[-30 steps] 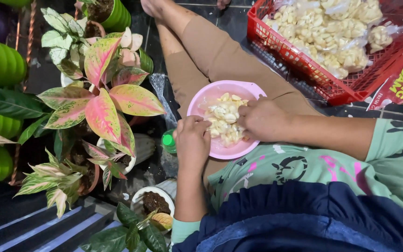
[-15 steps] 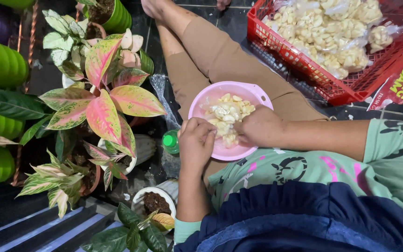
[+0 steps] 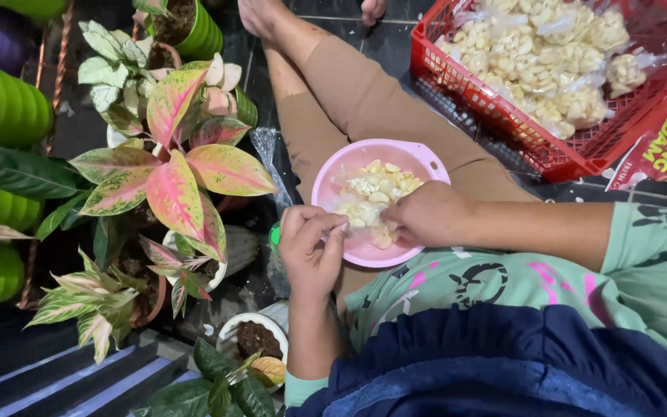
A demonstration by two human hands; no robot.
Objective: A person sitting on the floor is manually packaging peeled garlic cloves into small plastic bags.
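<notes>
Head view: since the earlier frame the left hand (image 3: pixel 310 251) has slid off the pink bowl (image 3: pixel 349 166) toward its near-left rim, covering the green bottle cap. Its fingers are curled, pinching something too small to tell. The right hand (image 3: pixel 426 215), forearm across the lap, rests half-closed in the peeled garlic cloves (image 3: pixel 372 193). The bowl sits on the lap, left of the red basket (image 3: pixel 503 116).

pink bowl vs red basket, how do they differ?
The pink bowl is round and solid-walled, resting on the person's lap; the red basket is rectangular with slotted walls, on the dark tiled floor. The pink bowl holds a small loose heap of peeled garlic cloves; the red basket holds far more, in clear bags. Both are plastic.
</notes>
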